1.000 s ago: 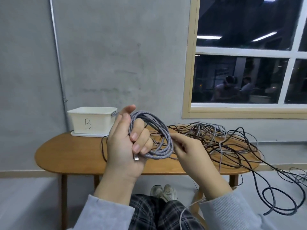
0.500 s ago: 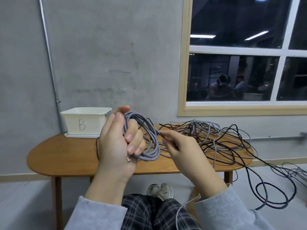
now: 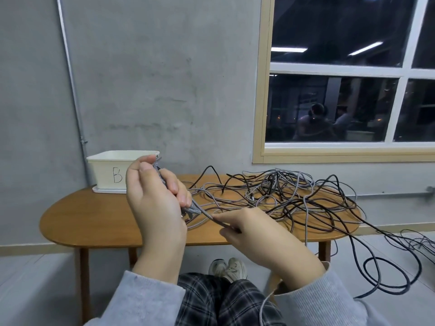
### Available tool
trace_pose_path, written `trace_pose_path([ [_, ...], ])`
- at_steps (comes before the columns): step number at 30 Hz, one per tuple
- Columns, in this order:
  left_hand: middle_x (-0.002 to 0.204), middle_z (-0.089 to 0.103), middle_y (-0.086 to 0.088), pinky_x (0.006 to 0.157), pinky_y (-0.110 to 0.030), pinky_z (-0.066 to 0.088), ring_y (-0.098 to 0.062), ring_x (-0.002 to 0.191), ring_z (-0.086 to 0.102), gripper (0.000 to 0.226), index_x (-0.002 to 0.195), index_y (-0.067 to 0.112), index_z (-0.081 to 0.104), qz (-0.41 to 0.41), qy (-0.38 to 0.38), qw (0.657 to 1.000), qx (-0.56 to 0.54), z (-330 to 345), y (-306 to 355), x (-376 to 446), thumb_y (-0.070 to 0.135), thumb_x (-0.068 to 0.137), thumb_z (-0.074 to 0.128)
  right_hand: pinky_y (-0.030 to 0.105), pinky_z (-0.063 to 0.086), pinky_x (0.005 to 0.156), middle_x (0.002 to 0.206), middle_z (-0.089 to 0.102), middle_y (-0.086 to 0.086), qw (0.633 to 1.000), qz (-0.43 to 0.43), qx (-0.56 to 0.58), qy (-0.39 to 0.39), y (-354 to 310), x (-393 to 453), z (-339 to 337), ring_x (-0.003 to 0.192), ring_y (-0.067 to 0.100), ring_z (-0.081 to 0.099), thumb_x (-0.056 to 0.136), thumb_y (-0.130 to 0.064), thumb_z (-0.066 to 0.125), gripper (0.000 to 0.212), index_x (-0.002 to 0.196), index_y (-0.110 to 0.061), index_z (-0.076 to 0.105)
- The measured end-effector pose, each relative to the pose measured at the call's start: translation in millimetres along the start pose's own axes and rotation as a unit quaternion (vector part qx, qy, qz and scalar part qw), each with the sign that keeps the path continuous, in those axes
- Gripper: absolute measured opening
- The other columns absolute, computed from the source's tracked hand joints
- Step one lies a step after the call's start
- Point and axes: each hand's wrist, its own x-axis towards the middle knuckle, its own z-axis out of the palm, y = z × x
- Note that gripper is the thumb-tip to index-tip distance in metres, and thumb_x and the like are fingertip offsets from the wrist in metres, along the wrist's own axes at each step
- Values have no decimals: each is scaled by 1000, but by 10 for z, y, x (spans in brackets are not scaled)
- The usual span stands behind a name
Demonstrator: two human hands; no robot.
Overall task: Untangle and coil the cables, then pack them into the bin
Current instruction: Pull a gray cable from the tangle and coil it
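Left hand (image 3: 155,203) clenched round a coiled bundle of grey braided cable (image 3: 162,178), held upright above the table (image 3: 94,222); the coil shows edge-on between fingers and palm. Right hand (image 3: 249,228) pinches one strand of the same cable just beside the coil's lower end, strand running taut between both hands. Tangled pile of cables (image 3: 282,196), black and grey, covers the right half of the table; several loops spill off the right edge onto the floor. White bin (image 3: 110,175) marked "B" sits at the table's back left corner, behind the left hand; its inside is not visible.
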Motion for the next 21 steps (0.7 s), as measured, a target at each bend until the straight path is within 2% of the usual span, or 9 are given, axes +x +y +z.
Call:
trace_pose_path([
  [2, 48, 38, 6, 38, -24, 30, -13, 34, 32, 25, 87, 24, 46, 53, -33, 997, 52, -14, -59, -55, 17, 104, 29, 25, 53, 78, 105, 70, -4, 1000, -2, -8, -7, -38, -2, -5, 89, 11, 62, 94, -20, 50, 30, 121, -24, 63],
  [4, 51, 41, 7, 38, -26, 31, -12, 34, 35, 19, 89, 25, 43, 87, -73, 991, 77, -19, -91, -103, 24, 104, 31, 38, 54, 79, 102, 70, 3, 1000, -5, -22, -3, -79, -18, -6, 91, 20, 64, 93, -20, 49, 24, 111, -16, 64],
  [6, 52, 41, 7, 38, -25, 31, -12, 34, 34, 18, 88, 24, 41, 82, -90, 990, 66, -17, -73, -102, 27, 103, 33, 35, 54, 75, 97, 71, 2, 1000, -9, -29, 5, -72, -33, -13, 85, 17, 64, 93, -18, 48, 25, 111, -15, 64],
  [8, 51, 38, 4, 38, -22, 29, -12, 34, 31, 22, 86, 22, 42, 31, -87, 995, 25, -12, -13, -52, 28, 105, 33, 22, 50, 61, 83, 69, -5, 999, 4, -31, 26, -19, -48, -51, 66, 8, 59, 96, -18, 47, 28, 117, -23, 65],
  [9, 49, 35, 3, 37, -19, 27, -11, 33, 28, 24, 84, 20, 43, -8, -81, 997, -9, -16, 28, -16, 27, 105, 32, 20, 48, 60, 83, 69, -6, 998, 20, -29, 46, 28, -46, -75, 64, 6, 58, 96, -18, 47, 30, 121, -26, 64],
  [12, 45, 29, 7, 32, -14, 22, -5, 29, 23, 27, 80, 22, 47, -127, -90, 978, -141, -65, 153, 100, 30, 102, 34, 26, 54, 77, 104, 71, -7, 994, 60, -21, 87, 183, -34, -126, 86, 10, 65, 97, -19, 48, 32, 125, -30, 61],
  [14, 43, 28, 8, 27, -16, 24, -3, 26, 24, 25, 79, 23, 48, -184, -118, 949, -227, -81, 219, 140, 32, 99, 36, 32, 54, 81, 105, 71, -5, 994, 73, -24, 82, 204, -37, -122, 92, 13, 65, 97, -20, 48, 31, 122, -29, 63],
  [16, 44, 28, 9, 27, -15, 24, -4, 25, 24, 24, 79, 24, 49, -189, -127, 941, -251, -70, 254, 143, 32, 98, 37, 34, 54, 81, 102, 72, -3, 995, 69, -19, 72, 178, -45, -101, 90, 15, 66, 97, -19, 49, 31, 121, -29, 64],
  [21, 45, 29, 6, 35, -14, 23, -6, 30, 22, 28, 82, 20, 46, -77, -75, 987, -120, -9, 164, 52, 27, 104, 31, 28, 47, 63, 83, 70, 2, 996, 13, -50, 66, 66, -63, -74, 66, 15, 58, 96, -19, 47, 24, 112, -17, 66],
])
